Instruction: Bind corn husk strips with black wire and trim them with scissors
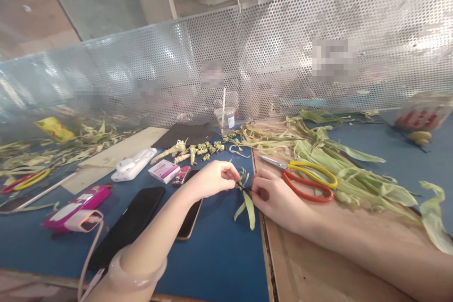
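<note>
My left hand point(222, 179) pinches the top of a small bundle of narrow green husk strips point(249, 210) between thumb and fingertips. From the right, my right hand point(271, 191) has its fingers curled in at the same spot, by a thin dark strand at the bundle's neck. The strips hang down over the blue tabletop point(226, 264). Just beyond my right hand lie scissors point(311, 180) with red and yellow handles, on brown cardboard point(300, 255). Braided husk pieces point(198, 151) rest behind my left hand.
Loose husks point(318, 155) spread across the right side. A plastic cup point(226, 120) with a straw stands by the perforated metal screen point(177, 66). Phones point(130, 226), a pink power bank point(76, 210), a tissue pack point(163, 171) and a white case point(134, 164) lie to the left.
</note>
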`<action>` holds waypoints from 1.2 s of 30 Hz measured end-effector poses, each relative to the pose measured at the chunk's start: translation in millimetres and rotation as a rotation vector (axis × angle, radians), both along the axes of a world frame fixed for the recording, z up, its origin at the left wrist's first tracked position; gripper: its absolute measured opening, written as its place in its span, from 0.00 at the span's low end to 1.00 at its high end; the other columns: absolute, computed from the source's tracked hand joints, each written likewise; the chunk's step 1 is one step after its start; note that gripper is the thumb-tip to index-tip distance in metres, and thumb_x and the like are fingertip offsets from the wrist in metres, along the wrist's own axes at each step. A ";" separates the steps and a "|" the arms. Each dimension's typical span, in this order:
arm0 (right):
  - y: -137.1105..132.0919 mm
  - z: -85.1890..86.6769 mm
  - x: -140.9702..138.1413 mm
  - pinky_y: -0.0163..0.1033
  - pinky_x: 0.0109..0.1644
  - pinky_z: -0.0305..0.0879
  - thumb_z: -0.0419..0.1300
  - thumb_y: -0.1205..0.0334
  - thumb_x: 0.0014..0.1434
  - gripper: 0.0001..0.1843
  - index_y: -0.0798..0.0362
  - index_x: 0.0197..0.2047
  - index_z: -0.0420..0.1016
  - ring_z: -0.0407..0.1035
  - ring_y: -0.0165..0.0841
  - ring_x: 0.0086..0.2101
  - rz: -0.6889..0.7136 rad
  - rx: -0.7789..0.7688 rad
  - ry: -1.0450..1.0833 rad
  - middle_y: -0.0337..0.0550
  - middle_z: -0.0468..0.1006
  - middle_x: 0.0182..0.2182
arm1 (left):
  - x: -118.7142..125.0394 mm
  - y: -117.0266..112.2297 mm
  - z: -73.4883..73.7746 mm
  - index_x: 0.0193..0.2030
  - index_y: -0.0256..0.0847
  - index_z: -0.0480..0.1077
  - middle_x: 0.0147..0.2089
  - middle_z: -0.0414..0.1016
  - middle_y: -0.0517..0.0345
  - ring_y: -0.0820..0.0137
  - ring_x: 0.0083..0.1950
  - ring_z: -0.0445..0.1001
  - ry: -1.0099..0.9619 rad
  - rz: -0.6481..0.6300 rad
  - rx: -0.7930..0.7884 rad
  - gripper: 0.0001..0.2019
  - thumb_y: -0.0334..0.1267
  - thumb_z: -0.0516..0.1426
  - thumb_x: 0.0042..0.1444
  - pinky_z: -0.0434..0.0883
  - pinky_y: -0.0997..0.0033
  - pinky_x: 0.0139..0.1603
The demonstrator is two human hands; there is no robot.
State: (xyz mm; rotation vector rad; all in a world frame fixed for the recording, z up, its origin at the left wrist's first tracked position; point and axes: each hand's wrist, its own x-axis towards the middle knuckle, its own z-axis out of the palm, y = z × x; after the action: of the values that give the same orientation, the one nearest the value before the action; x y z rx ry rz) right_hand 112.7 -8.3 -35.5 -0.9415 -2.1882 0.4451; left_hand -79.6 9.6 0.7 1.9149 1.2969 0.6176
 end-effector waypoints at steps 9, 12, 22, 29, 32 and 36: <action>0.1 -0.9 0.9 0.33 0.29 0.59 0.54 0.71 0.51 0.10 0.53 0.22 0.59 0.58 0.27 0.25 -0.019 0.018 -0.038 0.38 0.63 0.27 | -0.9 2.3 -6.2 0.32 0.36 0.67 0.37 0.71 0.54 0.67 0.34 0.77 -0.134 0.132 -0.043 0.05 0.27 0.53 0.47 0.76 0.69 0.32; 0.5 -0.9 0.1 0.33 0.29 0.58 0.55 0.72 0.50 0.11 0.53 0.21 0.58 0.56 0.26 0.24 -0.018 0.035 -0.031 0.37 0.63 0.26 | -0.9 2.6 -7.2 0.32 0.36 0.67 0.38 0.70 0.53 0.68 0.33 0.77 -0.156 0.166 -0.055 0.03 0.28 0.54 0.48 0.76 0.69 0.32; 0.5 -4.2 -1.8 0.33 0.29 0.58 0.53 0.79 0.45 0.13 0.53 0.20 0.56 0.56 0.27 0.26 0.021 0.095 -0.027 0.39 0.62 0.30 | -0.3 3.9 -11.9 0.32 0.39 0.62 0.37 0.67 0.57 0.71 0.30 0.77 -0.183 0.250 -0.036 0.05 0.30 0.56 0.50 0.76 0.68 0.32; 4.2 -6.3 -1.2 0.34 0.29 0.60 0.55 0.75 0.48 0.14 0.54 0.20 0.55 0.58 0.27 0.28 0.020 0.100 0.031 0.42 0.60 0.36 | 3.0 2.5 -10.2 0.32 0.41 0.58 0.37 0.65 0.58 0.70 0.29 0.77 -0.157 0.298 -0.029 0.07 0.29 0.54 0.49 0.75 0.68 0.31; 4.5 -6.1 -0.6 0.35 0.31 0.61 0.56 0.74 0.49 0.14 0.54 0.20 0.56 0.59 0.28 0.29 0.016 0.105 0.020 0.43 0.61 0.36 | 4.8 1.6 -8.8 0.31 0.41 0.56 0.36 0.64 0.59 0.70 0.28 0.76 -0.122 0.312 -0.031 0.08 0.28 0.53 0.49 0.75 0.70 0.28; 5.1 -6.0 0.6 0.37 0.36 0.63 0.55 0.72 0.51 0.10 0.53 0.22 0.61 0.60 0.31 0.33 -0.027 0.062 -0.012 0.43 0.63 0.35 | 2.4 3.7 -10.9 0.33 0.41 0.57 0.36 0.67 0.58 0.72 0.27 0.74 -0.009 0.276 0.021 0.07 0.30 0.53 0.48 0.72 0.73 0.25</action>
State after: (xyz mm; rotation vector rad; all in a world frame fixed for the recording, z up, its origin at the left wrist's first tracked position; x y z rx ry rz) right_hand 113.4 -3.3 -41.5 -0.9417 -2.1847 0.3580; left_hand -77.2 13.3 -10.2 1.7606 1.5691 0.7786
